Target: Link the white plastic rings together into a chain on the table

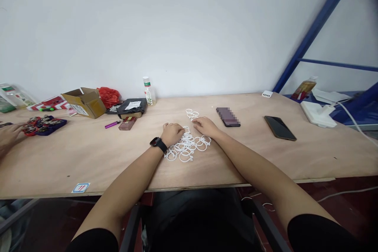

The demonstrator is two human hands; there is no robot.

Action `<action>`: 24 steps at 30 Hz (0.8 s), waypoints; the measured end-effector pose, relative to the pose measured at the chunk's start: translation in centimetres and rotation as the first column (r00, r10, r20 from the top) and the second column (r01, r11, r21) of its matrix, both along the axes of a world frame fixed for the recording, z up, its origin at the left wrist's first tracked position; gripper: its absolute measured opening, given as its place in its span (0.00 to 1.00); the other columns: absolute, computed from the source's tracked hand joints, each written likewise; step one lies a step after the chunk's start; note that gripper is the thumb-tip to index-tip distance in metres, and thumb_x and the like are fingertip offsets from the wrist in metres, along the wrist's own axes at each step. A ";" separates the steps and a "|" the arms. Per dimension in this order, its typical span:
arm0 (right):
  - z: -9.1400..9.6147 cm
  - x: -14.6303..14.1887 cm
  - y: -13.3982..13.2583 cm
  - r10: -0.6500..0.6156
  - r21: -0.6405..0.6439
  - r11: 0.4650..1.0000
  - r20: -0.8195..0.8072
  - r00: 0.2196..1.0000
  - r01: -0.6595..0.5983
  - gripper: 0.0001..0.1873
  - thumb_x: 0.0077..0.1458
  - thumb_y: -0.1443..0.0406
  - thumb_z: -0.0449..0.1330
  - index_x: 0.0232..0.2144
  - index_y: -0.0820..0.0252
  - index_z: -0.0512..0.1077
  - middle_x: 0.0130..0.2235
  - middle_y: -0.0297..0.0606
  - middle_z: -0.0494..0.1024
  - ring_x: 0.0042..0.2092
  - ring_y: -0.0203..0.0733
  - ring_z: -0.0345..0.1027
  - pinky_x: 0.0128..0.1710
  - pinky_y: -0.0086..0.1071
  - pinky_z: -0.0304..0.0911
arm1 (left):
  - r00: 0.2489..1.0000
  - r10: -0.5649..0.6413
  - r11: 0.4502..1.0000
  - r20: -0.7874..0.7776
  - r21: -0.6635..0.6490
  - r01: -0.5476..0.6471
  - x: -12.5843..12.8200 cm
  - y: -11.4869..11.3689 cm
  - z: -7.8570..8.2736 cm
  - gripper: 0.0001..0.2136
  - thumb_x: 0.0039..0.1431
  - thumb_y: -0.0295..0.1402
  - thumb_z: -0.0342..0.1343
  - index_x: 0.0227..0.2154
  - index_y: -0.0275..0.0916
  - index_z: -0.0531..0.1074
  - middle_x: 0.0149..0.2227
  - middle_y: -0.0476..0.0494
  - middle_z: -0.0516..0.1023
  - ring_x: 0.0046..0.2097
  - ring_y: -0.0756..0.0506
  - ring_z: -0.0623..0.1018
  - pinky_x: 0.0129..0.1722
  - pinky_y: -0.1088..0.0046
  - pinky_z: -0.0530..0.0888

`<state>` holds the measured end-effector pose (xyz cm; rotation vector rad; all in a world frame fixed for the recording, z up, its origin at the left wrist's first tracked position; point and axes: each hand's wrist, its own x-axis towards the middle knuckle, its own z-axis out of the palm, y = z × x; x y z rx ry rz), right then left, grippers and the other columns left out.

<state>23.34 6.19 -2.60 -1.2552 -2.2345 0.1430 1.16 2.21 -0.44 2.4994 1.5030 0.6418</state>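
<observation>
A loose pile of white plastic curtain rings, each with a small eyelet, lies on the wooden table in front of me. My left hand, a black watch on its wrist, rests at the pile's upper left edge. Its fingers are curled, with the fingertips closed on a ring at the top of the pile. Beyond the pile lies a smaller group of white rings. My right hand reaches to the near side of this group, fingers bunched on a ring there; the fingertips partly hide it.
Two phones lie to the right, near a white power strip. On the left are a cigarette box, purple lighter, black package, bottle and open carton. Another person's hand touches metal pieces far left.
</observation>
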 end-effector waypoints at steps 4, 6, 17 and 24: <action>0.2 -0.2 -0.4 0.053 -0.005 0.999 -0.084 0.995 -0.054 0.11 0.55 0.67 0.60 0.41 0.57 0.77 0.43 0.41 0.81 0.47 0.46 0.73 0.50 0.40 0.64 | 0.999 -0.021 1.000 0.026 0.003 0.021 0.1 -0.1 0.2 0.11 0.61 0.36 0.51 0.34 0.45 0.79 0.43 0.47 0.81 0.47 0.42 0.76 0.56 0.55 0.61; 0.5 -0.4 -1.0 0.103 -0.011 0.994 -0.151 0.983 -0.105 0.11 0.57 0.66 0.58 0.41 0.58 0.77 0.43 0.41 0.81 0.46 0.45 0.73 0.49 0.39 0.65 | 0.998 -0.027 0.999 0.057 0.020 0.026 0.2 -0.1 0.3 0.10 0.61 0.37 0.52 0.37 0.45 0.79 0.45 0.46 0.80 0.49 0.43 0.76 0.56 0.58 0.63; 2.0 -1.5 -3.0 0.279 0.161 0.954 -0.172 0.945 -0.252 0.14 0.56 0.65 0.60 0.46 0.56 0.75 0.42 0.40 0.80 0.39 0.42 0.73 0.45 0.37 0.66 | 0.980 -0.026 0.990 0.196 0.143 -0.003 0.1 -0.1 0.3 0.13 0.62 0.39 0.53 0.46 0.41 0.76 0.48 0.44 0.78 0.51 0.43 0.75 0.55 0.62 0.68; 1.7 -1.7 -3.1 0.201 0.170 0.972 -0.249 0.947 -0.162 0.11 0.60 0.64 0.58 0.42 0.57 0.77 0.40 0.41 0.81 0.40 0.42 0.75 0.42 0.35 0.69 | 0.974 -0.039 0.994 0.222 0.112 0.015 0.2 -0.2 0.6 0.11 0.60 0.43 0.56 0.34 0.42 0.78 0.41 0.46 0.80 0.47 0.44 0.77 0.54 0.62 0.67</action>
